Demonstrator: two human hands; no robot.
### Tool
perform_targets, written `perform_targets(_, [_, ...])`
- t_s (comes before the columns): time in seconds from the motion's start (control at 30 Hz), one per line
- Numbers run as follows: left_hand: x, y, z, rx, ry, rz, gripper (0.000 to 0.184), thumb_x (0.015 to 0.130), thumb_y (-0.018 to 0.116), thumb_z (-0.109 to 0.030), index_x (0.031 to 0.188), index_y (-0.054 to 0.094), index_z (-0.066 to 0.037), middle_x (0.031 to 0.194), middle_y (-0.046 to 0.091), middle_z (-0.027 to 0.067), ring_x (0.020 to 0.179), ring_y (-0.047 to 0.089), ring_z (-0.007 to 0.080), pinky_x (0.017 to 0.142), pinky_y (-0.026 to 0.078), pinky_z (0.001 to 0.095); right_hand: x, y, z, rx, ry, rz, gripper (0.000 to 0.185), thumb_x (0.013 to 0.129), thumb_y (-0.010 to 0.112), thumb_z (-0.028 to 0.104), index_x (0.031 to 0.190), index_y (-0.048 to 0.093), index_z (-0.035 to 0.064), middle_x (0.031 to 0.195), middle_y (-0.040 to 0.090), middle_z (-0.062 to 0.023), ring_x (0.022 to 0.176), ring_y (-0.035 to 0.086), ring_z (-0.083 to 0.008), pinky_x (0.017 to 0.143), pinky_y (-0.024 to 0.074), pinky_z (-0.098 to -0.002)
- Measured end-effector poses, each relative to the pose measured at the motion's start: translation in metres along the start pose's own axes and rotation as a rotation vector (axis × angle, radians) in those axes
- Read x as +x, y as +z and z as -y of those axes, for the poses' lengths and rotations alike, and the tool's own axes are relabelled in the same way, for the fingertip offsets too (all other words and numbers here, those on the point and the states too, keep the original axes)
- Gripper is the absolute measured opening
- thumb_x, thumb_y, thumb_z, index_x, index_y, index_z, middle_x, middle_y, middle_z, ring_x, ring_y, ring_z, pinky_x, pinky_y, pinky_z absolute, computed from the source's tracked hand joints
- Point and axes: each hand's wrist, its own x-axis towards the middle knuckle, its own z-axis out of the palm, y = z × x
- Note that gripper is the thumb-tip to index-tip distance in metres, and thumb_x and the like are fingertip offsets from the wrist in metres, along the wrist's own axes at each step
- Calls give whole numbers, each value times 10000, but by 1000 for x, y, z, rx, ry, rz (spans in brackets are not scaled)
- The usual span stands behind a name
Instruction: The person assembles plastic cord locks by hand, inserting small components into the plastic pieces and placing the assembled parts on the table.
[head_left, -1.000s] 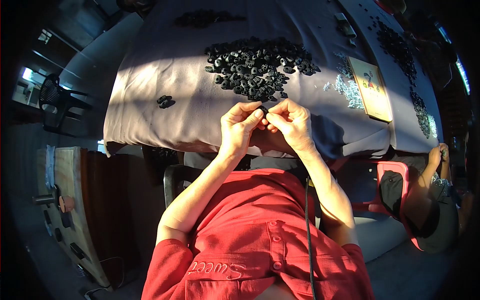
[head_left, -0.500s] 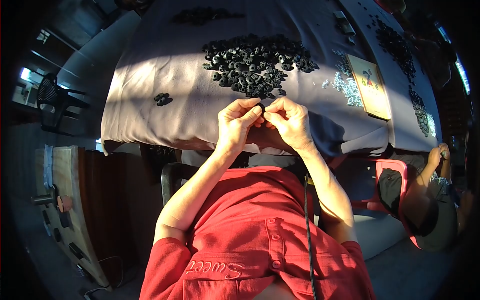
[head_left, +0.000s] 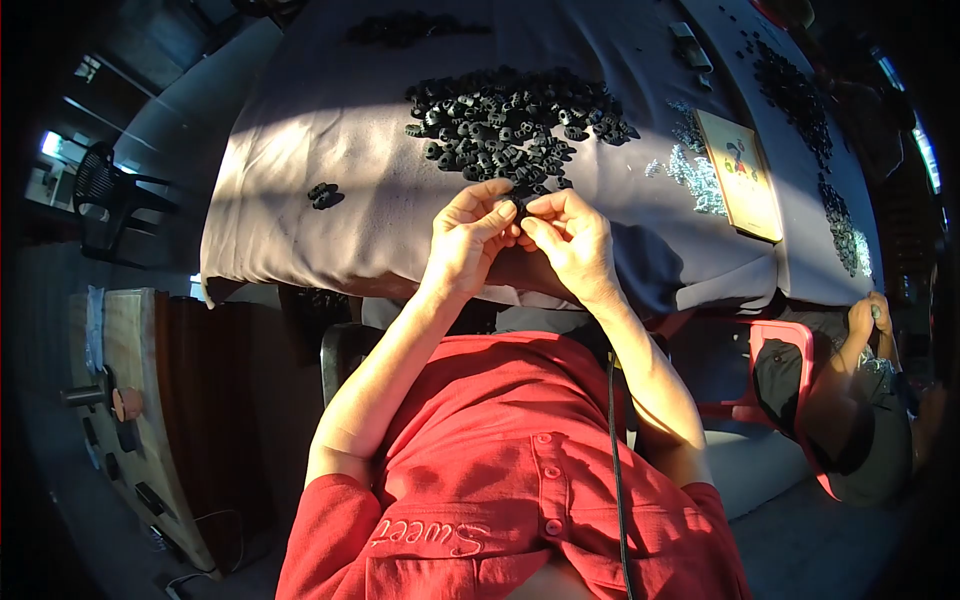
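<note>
Pinched between both hands at the table's front edge is a small black part (head_left: 518, 206), mostly hidden by fingers. My left hand (head_left: 466, 243) closes its thumb and fingertips on it from the left. From the right, my right hand (head_left: 575, 245) presses thumb and forefinger against the same part. Just beyond the fingertips spreads a large pile of small black ridged parts (head_left: 505, 125). A few similar black parts (head_left: 324, 195) lie apart on the cloth to the left.
Small shiny silvery pieces (head_left: 695, 182) lie beside a book (head_left: 742, 180) at the right of the cloth-covered table (head_left: 270, 240). Another black heap (head_left: 405, 28) sits farther back. A wooden cabinet (head_left: 145, 420) stands left; a co-worker's hands (head_left: 868, 315) are at far right.
Both hands have shifted very slightly to the left, and their fingers have moved a little around the black part. The piles on the table look the same.
</note>
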Motion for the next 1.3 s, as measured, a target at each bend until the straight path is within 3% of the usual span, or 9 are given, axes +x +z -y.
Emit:
perform_targets(0.37, [-2,-2,1,163,42,29,163,828,597,3,990,588,17,786,613,59,635,561,110,583,459,209,-2,-1,1,39,44,-20,50,810,607,-32,836,571,-9,719,620,-59,621,614,-110,572,518,-224])
perform_targets(0.6, [-1,-2,-6,71,-23,20,303,800,612,18,1086,514,20,785,587,42,648,564,110,594,474,221,2,-3,4,-56,-61,98,228,737,681,0,901,525,29,669,561,-19,591,537,-63,547,450,-212])
perform_targets(0.8, [0,-5,-8,110,-71,105,381,787,607,11,1140,464,30,846,587,55,742,601,140,704,532,279,5,-9,18,-335,-189,166,351,662,715,-26,982,582,26,855,580,-39,662,533,-65,551,442,-219])
perform_targets(1.0, [-5,6,-16,18,-222,147,433,786,657,-54,1170,476,32,937,608,78,785,600,131,735,508,253,7,-14,7,-168,-231,255,364,707,688,-60,1041,567,16,973,537,-35,674,530,-75,626,455,-188])
perform_targets(1.07, [-6,6,-19,-28,-250,247,443,784,674,-91,1170,493,28,964,614,82,807,600,131,750,504,248,6,-13,6,-87,-177,266,337,726,680,-51,1037,563,9,969,548,-36,726,566,-86,668,478,-202])
perform_targets(1.2, [-6,8,-18,-17,-239,250,466,767,700,-133,1160,505,26,958,611,76,809,590,123,740,494,233,3,-9,3,111,-40,268,297,750,667,-47,1023,557,-3,952,570,-39,798,609,-103,719,506,-227])
perform_targets(1.3, [-5,3,-18,-12,-244,261,489,759,710,-142,1165,496,27,949,607,74,783,578,106,691,485,213,3,-6,-4,-28,-159,227,291,748,668,-49,1013,555,-3,936,581,-38,763,607,-99,703,505,-222])
